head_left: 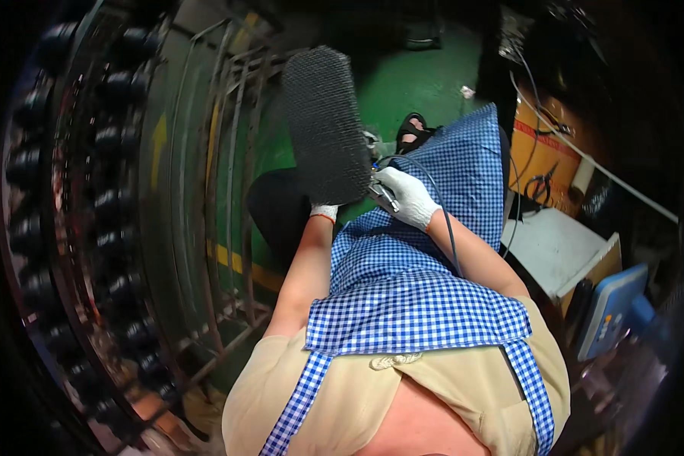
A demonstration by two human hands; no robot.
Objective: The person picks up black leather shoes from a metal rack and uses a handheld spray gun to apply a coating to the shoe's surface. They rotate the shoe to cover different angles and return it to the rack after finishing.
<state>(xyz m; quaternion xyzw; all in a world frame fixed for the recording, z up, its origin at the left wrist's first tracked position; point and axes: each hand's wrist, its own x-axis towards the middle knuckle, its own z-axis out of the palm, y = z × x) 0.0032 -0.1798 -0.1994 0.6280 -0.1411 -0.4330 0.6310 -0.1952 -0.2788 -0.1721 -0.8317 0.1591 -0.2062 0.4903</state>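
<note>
A long black slab [327, 121] with rounded corners and a woven-looking texture stands up in front of me. My left hand [325, 212], in a white knit glove, holds it from behind; only the cuff shows and the fingers are hidden. My right hand [407, 196], gloved the same way, is closed around a silver gun-like metal tool [384, 199] beside the slab's lower right edge. A thin grey hose [442, 199] loops from near the tool down along my right forearm. The tool's front end is partly hidden by the slab.
At left is a metal-bar rack [228, 190], beyond it rows of dark rounded parts [118, 201]. On the right are an orange-brown carton [543, 156], black-handled scissors [539, 186], a white board [551, 247] and a blue-framed device [612, 311]. A blue checked apron [425, 304] covers my lap.
</note>
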